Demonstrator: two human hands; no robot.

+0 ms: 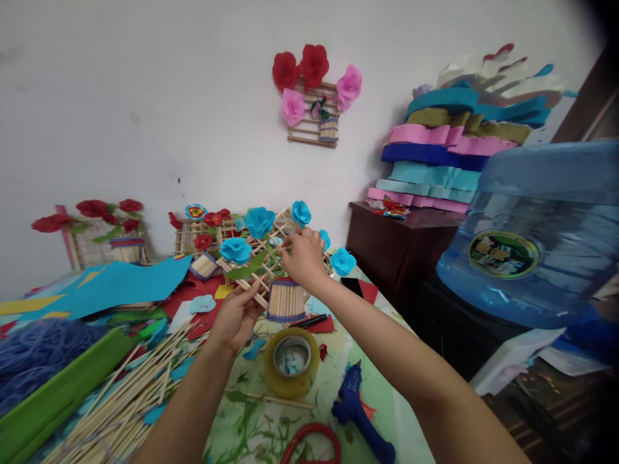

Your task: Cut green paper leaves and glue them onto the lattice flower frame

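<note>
While the cluttered surface (341, 341) bears a spread of loose wooden sticks (130, 393) on its left, a stick lattice (282, 221) stands tilted over its far part. The left hand (242, 316) is clamped on the lattice's lower edge; the right hand (304, 258) has its fingertips at the upper part, though whether they pinch anything cannot be told. Work on it looks well advanced: the crossed sticks are assembled, a small cord-edged stick basket (286, 301) sits in front, and blue paper flowers (260, 222) and a green leaf (249, 265) adorn it. What remains unfinished is unclear.
</note>
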